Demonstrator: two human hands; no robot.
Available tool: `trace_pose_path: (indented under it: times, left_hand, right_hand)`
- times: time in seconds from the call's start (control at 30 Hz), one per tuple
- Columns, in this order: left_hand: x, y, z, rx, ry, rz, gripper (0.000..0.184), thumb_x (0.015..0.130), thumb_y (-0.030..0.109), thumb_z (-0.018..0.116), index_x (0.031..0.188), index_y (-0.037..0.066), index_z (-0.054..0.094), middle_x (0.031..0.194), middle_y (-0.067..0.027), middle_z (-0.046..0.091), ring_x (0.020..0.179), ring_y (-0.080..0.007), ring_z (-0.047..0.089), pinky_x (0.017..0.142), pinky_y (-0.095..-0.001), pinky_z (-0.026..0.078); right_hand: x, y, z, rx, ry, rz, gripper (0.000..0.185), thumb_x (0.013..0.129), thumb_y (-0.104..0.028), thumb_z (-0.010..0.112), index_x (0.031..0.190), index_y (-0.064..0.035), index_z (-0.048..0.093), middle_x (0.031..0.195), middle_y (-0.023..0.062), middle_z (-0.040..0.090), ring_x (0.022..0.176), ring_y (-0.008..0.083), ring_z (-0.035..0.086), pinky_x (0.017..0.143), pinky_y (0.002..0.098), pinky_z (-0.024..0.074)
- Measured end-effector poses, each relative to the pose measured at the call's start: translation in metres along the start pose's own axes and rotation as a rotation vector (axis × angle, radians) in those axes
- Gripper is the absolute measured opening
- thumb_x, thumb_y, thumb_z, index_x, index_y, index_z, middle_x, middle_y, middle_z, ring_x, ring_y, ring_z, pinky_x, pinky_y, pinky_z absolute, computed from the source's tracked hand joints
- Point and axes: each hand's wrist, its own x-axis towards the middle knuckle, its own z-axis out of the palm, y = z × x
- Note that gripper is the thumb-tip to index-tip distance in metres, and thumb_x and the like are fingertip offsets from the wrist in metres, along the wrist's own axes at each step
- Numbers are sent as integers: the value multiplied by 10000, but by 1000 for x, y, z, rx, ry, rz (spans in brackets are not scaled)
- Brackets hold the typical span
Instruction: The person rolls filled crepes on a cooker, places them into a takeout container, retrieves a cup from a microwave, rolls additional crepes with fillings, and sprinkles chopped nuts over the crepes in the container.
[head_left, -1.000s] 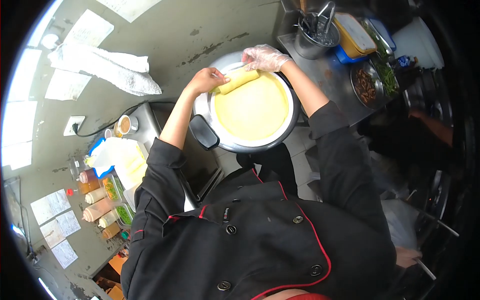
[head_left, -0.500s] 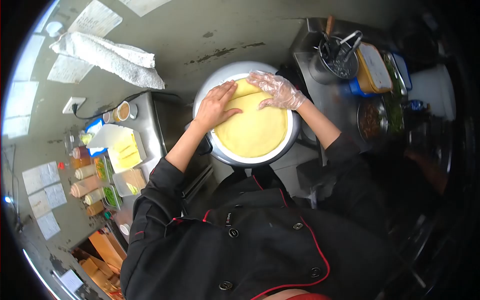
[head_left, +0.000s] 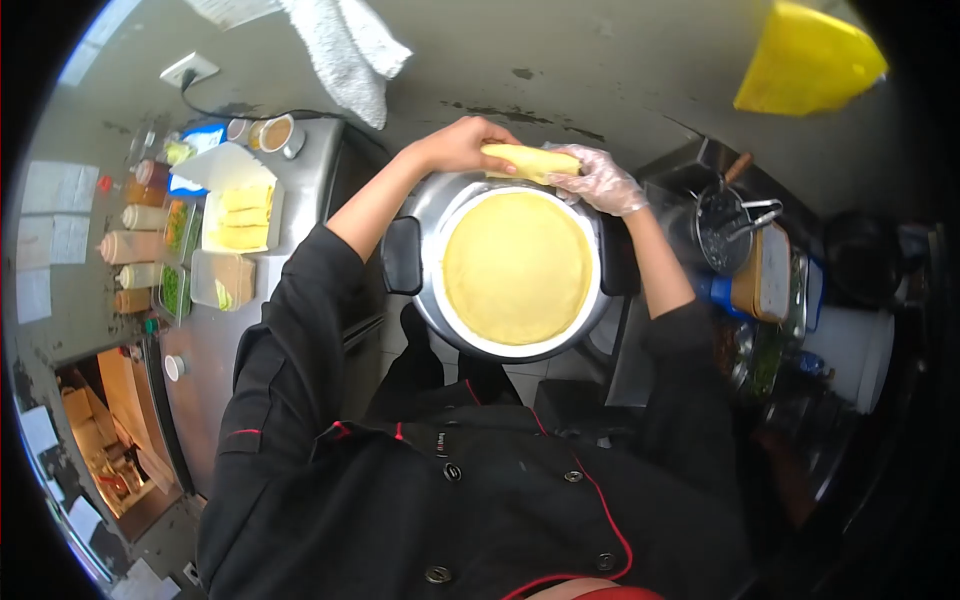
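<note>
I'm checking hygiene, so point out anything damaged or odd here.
The wall has dark patches where it looks chipped. The right hand wears a clear glove but the left hand is bare, a mismatch since both hold the yellow roll.

No text can be read: the small lettering (head_left: 441, 443) on the dark jacket (head_left: 510, 510), lower centre of the frame, is too tiny; the papers (head_left: 69, 241) at left are too blurred.

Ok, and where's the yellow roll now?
The yellow roll is at upper centre in the head view, held between the bare left hand and gloved right hand, by the far edge of the pot.
</note>
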Motion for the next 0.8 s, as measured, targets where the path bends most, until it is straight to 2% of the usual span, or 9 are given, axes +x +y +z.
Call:
trace_pose_path:
  times: [0.1, 0.13, 0.2, 0.27, 0.33, 0.5, 0.6, 0.7, 0.8]
  left_hand:
    - [-25, 4, -23, -202, -79, -31, 482, 837, 358, 794, 1149, 1, 703, 999, -90, 736, 902, -132, 668, 846, -281, 520]
    - [-43, 18, -32, -175, -121, -109, 423, 866, 256, 777, 1172, -20, 680, 1026, -78, 731, 939, -122, 663, 866, -278, 519]
    - [-79, 16, -41, -268, -203, -158, 402, 868, 245, 776, 1159, -16, 684, 1000, -60, 735, 916, -92, 657, 816, -259, 522]
    - [-126, 11, -44, -528, -262, -267, 362, 880, 225, 765, 1142, -13, 689, 984, -43, 738, 891, -68, 651, 782, -240, 517]
    - [-171, -8, -48, -637, -370, -307, 378, 895, 183, 744, 1205, -13, 654, 1030, -44, 736, 904, -68, 655, 809, -231, 516]
    - [-289, -51, -69, -544, -426, -438, 495, 860, 180, 767, 1265, -47, 597, 1151, -94, 701, 1018, -120, 641, 905, -266, 502]
    - [-348, -80, -92, -474, -367, -490, 472, 855, 187, 762, 1255, -19, 615, 1089, -81, 717, 966, -125, 649, 880, -275, 503]
    - [-392, -113, -118, -579, -265, -483, 458, 861, 166, 753, 1258, -13, 611, 1073, -72, 714, 957, -122, 644, 875, -279, 503]
    - [-417, -140, -154, -457, -211, -488, 452, 873, 96, 729, 1289, -4, 583, 1134, -59, 684, 1016, -113, 619, 919, -286, 497]
  right_hand:
    - [-2, -42, 11, 71, -107, 65, 446, 906, -210, 738, 1255, 14, 574, 915, 34, 649, 806, 98, 643, 685, 236, 523]
    - [0, -56, 20, 76, -160, 65, 422, 909, -182, 732, 1246, 16, 571, 923, 40, 653, 802, 111, 654, 680, 240, 530]
    - [-3, -75, 50, 246, -224, 154, 351, 914, -135, 712, 1206, -1, 573, 955, 59, 672, 806, 144, 682, 705, 266, 559]
    - [-9, -86, 99, 499, -173, 220, 319, 908, -118, 713, 1167, -3, 567, 975, 78, 688, 805, 167, 700, 731, 281, 578]
    - [-8, -83, 147, 557, -213, 299, 336, 896, -109, 727, 1167, 1, 562, 986, 83, 695, 810, 175, 710, 733, 284, 583]
    - [25, -96, 270, 650, -332, 461, 560, 870, -57, 738, 1348, 9, 453, 986, 105, 656, 761, 171, 691, 675, 285, 577]
    - [62, -105, 333, 668, -442, 408, 674, 844, -54, 765, 1421, -34, 417, 960, 80, 637, 731, 146, 637, 646, 277, 565]
    - [110, -108, 380, 599, -434, 397, 576, 850, -49, 765, 1359, -35, 497, 916, 53, 647, 723, 114, 621, 637, 260, 549]
    - [159, -111, 413, 574, -387, 295, 446, 871, -60, 752, 1283, -41, 580, 887, 27, 667, 683, 71, 586, 600, 217, 488]
